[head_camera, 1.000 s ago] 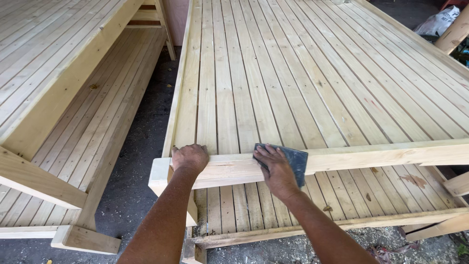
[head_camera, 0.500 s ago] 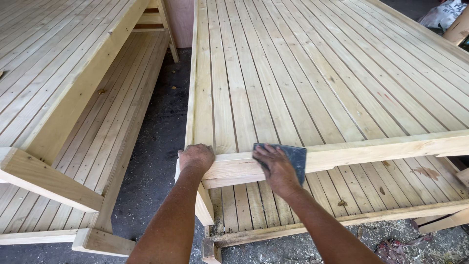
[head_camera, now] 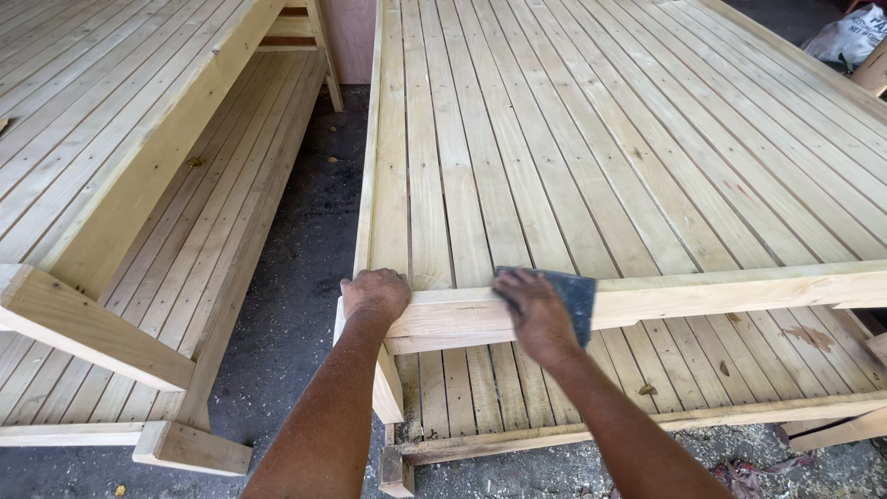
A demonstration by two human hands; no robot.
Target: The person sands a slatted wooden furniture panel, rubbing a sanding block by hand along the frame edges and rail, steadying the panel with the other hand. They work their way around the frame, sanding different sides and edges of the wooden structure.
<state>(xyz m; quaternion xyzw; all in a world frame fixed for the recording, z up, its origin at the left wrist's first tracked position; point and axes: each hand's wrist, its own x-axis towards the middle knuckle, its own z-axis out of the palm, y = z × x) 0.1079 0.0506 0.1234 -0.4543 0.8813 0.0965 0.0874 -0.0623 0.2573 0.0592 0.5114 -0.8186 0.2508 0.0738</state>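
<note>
A large pale wooden slatted frame point(head_camera: 591, 139) stretches away in front of me, with a thick rail point(head_camera: 721, 291) along its near edge. My left hand point(head_camera: 374, 294) grips the left corner of that rail, fingers curled over it. My right hand point(head_camera: 531, 314) presses a dark grey sheet of sandpaper point(head_camera: 577, 296) flat against the rail a short way to the right. A lower slatted level point(head_camera: 647, 370) shows beneath the rail.
A second slatted wooden frame point(head_camera: 120, 157) stands at the left, with a lower shelf. A dark, gritty floor strip point(head_camera: 309, 277) runs between the two frames. A white bag point(head_camera: 845, 37) lies at the far right corner.
The view has shifted so the frames sit further right. My right hand with the sandpaper has slid slightly along the rail. The left hand keeps its grip on the corner.
</note>
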